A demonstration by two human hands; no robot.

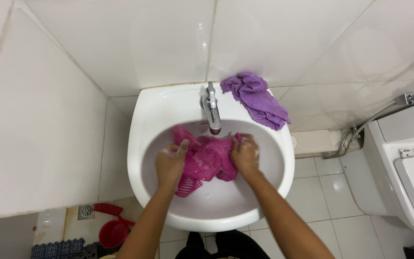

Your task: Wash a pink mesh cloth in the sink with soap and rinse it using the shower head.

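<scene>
White tiled walls (120, 43) enclosed a white sink (142, 110) set in a corner, with a toilet (408, 182) to its right. A chrome tap (211, 108) stood at the back of the basin. On the rim behind it, to the right, lay a purple cloth (257, 98), apart from the basin and seemingly untouched. Down in the bowl, under the tap, sat a pink cloth (206, 156), bunched and wet, with suds on it. The left hand (170, 162) was clenched on its left side and the right hand (245, 153) on its right. Judging by the foam, scrubbing looked under way, with rinsing not yet done. A red dipper (113, 232) stood on the floor below.
</scene>
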